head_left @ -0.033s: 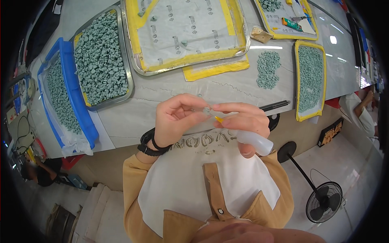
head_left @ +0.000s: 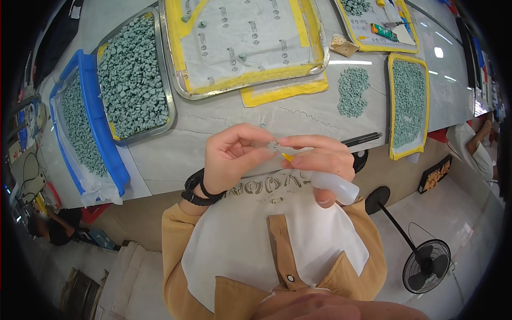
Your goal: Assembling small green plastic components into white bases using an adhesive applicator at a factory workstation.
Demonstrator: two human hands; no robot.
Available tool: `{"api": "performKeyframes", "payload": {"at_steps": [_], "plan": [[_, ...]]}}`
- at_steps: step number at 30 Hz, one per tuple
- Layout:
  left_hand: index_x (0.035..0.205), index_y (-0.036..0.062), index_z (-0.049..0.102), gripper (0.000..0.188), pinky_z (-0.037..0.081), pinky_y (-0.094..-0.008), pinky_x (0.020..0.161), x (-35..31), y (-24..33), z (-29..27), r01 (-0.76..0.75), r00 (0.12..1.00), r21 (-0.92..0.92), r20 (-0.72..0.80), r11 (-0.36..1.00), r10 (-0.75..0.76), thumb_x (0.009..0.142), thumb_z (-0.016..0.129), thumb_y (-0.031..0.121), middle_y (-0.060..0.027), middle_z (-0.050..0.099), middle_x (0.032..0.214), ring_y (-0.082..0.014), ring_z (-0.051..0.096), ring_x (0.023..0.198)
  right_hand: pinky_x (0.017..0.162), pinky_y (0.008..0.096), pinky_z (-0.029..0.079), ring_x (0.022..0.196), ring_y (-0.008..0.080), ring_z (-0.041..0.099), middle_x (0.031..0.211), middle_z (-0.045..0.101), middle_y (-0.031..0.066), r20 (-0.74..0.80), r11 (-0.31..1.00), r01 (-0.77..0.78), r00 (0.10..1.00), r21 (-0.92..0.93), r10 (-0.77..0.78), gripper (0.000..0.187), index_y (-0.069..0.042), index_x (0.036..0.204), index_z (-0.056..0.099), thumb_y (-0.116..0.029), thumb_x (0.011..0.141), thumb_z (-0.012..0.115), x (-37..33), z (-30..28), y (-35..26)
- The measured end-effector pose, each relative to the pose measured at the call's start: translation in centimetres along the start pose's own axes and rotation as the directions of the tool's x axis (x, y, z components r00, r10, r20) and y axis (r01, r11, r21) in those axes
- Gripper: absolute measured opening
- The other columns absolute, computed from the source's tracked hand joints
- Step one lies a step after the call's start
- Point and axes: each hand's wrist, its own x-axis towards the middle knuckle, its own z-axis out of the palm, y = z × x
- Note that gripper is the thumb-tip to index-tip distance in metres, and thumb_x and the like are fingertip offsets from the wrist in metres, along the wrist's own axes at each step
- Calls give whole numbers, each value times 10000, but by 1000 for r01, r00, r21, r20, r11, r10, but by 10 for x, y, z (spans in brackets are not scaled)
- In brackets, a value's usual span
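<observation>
My left hand (head_left: 232, 154) pinches a small grey-green piece (head_left: 272, 144) between thumb and fingertips, just above the table's front edge. My right hand (head_left: 320, 157) touches the same piece with its fingertips and grips a small white squeeze bottle (head_left: 333, 184). The bottle's yellow nozzle (head_left: 288, 157) points at the piece. A black band (head_left: 194, 191) sits on my left wrist. Both hands are held close together over my white apron.
A metal tray (head_left: 169, 109) and a blue bin (head_left: 101, 133) at the left hold many green pieces. A large taped tray (head_left: 178, 64) lies behind. A loose pile (head_left: 352, 90), a yellow-edged tray (head_left: 390, 106) and a black pen (head_left: 362, 140) lie to the right. A fan (head_left: 426, 264) stands on the floor.
</observation>
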Motion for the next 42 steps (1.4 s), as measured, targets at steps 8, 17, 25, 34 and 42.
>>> {"api": "performKeyframes", "payload": {"at_steps": [8, 17, 25, 34, 42], "plan": [[1030, -56, 595, 217, 569, -299, 769, 0, 0, 1, -13, 1000, 31, 0, 999, 13, 827, 594, -131, -172, 616, 1064, -187, 643, 902, 611, 361, 553, 895, 335, 699, 787, 687, 113, 23, 1000, 4, 1000, -14, -3, 455, 2, 934, 633, -444, 930, 544, 2, -3, 1], [1040, -58, 593, 234, 567, -310, 782, -2, -2, 2, -11, 1000, 52, 2, 999, 11, 821, 599, -139, -168, 620, 1058, -187, 642, 915, 611, 357, 547, 885, 325, 699, 813, 692, 118, 29, 999, 12, 1000, -43, -10, 445, -3, 895, 634, -441, 923, 555, 1, -5, 0], [1047, -58, 595, 227, 574, -314, 779, -2, -3, 1, 0, 1000, 37, 2, 999, 0, 829, 599, -123, -163, 624, 1057, -186, 647, 909, 606, 354, 547, 878, 326, 700, 831, 691, 107, 36, 999, 12, 999, -37, -11, 435, -6, 892, 632, -434, 924, 556, 2, -5, 0], [1051, -58, 593, 223, 583, -312, 775, -2, -2, 1, 21, 1000, 34, -8, 999, -21, 836, 596, -116, -158, 627, 1051, -194, 657, 904, 584, 360, 556, 854, 331, 702, 810, 676, 91, 22, 1000, 6, 1000, -23, -5, 437, -1, 893, 627, -430, 928, 557, 0, -5, -1], [1041, -55, 588, 212, 581, -320, 775, -3, -4, 0, 2, 1000, 47, 15, 999, -3, 837, 595, -115, -165, 631, 1033, -215, 665, 892, 602, 355, 560, 840, 324, 703, 798, 671, 86, 27, 998, -38, 999, -47, 40, 409, -2, 890, 631, -409, 895, 594, 3, -6, -6]]}}
